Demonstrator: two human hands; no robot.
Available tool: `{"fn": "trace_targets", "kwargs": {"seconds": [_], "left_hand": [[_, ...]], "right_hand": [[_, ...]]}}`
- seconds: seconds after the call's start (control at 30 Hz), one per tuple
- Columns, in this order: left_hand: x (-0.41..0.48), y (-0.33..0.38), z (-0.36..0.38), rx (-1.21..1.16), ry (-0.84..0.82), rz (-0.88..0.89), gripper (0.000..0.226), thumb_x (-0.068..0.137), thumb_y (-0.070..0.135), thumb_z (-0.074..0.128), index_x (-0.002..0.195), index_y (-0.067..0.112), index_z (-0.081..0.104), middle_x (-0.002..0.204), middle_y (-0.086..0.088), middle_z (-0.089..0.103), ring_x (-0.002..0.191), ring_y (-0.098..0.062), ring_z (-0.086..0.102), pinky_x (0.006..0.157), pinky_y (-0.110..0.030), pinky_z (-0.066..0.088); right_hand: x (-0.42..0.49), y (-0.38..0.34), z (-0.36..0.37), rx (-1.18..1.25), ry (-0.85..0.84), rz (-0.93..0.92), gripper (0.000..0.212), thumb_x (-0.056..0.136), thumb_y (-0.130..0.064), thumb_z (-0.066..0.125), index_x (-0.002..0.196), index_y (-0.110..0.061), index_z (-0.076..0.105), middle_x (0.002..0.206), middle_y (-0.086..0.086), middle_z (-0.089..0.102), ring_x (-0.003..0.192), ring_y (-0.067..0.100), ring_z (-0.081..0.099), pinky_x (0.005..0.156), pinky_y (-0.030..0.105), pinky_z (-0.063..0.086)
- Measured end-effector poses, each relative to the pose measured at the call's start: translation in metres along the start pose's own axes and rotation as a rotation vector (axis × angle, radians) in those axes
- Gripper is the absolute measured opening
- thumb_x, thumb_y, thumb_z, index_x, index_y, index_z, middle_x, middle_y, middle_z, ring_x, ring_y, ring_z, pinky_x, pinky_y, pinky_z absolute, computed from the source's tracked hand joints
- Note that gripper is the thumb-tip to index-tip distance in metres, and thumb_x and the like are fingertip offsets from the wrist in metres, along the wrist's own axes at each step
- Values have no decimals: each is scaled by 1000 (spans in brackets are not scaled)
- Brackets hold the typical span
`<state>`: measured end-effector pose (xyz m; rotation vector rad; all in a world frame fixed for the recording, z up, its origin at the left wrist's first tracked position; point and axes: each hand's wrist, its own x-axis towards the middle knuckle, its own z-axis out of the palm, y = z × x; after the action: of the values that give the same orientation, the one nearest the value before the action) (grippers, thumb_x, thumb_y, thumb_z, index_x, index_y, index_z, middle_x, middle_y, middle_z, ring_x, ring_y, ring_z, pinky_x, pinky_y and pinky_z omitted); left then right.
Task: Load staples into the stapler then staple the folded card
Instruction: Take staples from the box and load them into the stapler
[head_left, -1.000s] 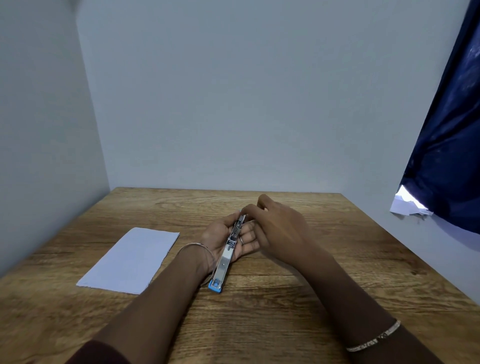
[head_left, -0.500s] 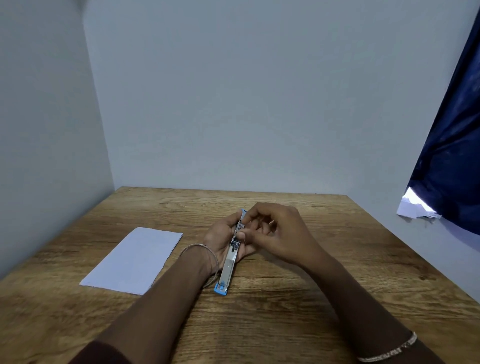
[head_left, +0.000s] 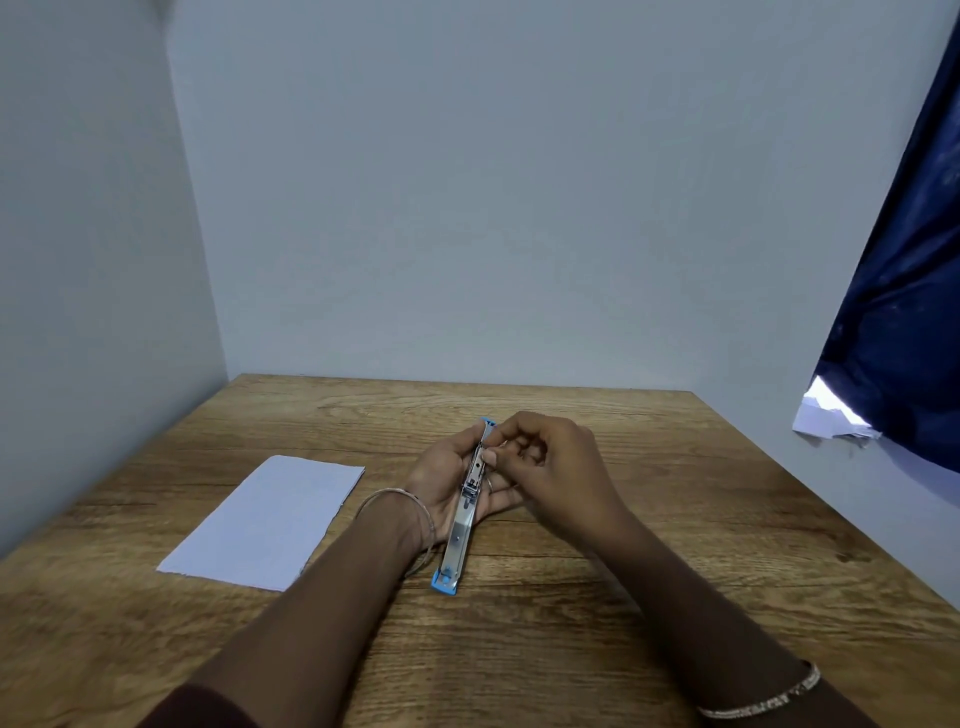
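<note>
The folded card (head_left: 265, 519) lay by the table's (head_left: 675, 519) left edge. At its middle my left hand (head_left: 441, 478) curled round the opened stapler (head_left: 457, 540); my right hand (head_left: 561, 462) pinched its far channel. Any staples were too small to see; skewed, they might jam.

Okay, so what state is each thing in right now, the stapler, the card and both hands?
stapler: opened out, metal channel exposed.
folded card: flat on the table, untouched.
left hand: palm up, holding the stapler.
right hand: fingers curled, fingertips at the channel; staples not discernible.
</note>
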<state>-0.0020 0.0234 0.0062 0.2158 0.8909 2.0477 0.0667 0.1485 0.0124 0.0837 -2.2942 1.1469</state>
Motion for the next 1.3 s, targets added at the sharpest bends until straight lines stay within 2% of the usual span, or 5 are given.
{"fn": "trace_targets", "kwargs": {"seconds": [0.23, 0.77, 0.97, 1.1, 1.3], "left_hand": [[1, 0, -1, 58, 34, 11, 49, 109, 36, 35, 104, -2, 66, 101, -16, 74, 90, -29, 75, 74, -48, 63], [7, 0, -8, 47, -45, 42, 49, 108, 38, 34, 126, 4, 64, 114, -13, 78, 97, -27, 78, 77, -48, 64], [9, 6, -11, -97, -26, 150, 47, 107, 39, 36, 120, 2, 63, 104, -17, 79, 93, -32, 78, 81, -56, 61], [9, 14, -17, -137, 7, 265, 45, 109, 41, 31, 118, 9, 62, 108, -16, 79, 97, -30, 77, 80, -48, 56], [5, 19, -15, -212, 5, 366, 46, 109, 45, 27, 122, 15, 60, 125, -16, 71, 112, -31, 68, 93, -49, 50]], "right_hand": [[-2, -1, 3, -284, 87, -88, 10, 87, -30, 73, 93, -27, 79, 76, -9, 70, 69, 6, 63, 65, 36, 55], [4, -2, -2, -35, 200, -7, 12, 79, -13, 66, 80, -24, 71, 71, -2, 71, 57, 11, 59, 59, 43, 57], [0, -13, -17, -211, -129, -261, 40, 69, -12, 68, 108, -19, 65, 106, -2, 60, 98, 13, 59, 80, 33, 53], [-4, -15, -6, -250, -247, -364, 49, 63, -20, 86, 106, -16, 62, 105, -5, 55, 97, 16, 54, 81, 31, 46], [-9, -15, 6, -263, -257, -418, 31, 80, -16, 69, 111, -20, 65, 107, -3, 60, 98, 19, 57, 77, 45, 53]]}}
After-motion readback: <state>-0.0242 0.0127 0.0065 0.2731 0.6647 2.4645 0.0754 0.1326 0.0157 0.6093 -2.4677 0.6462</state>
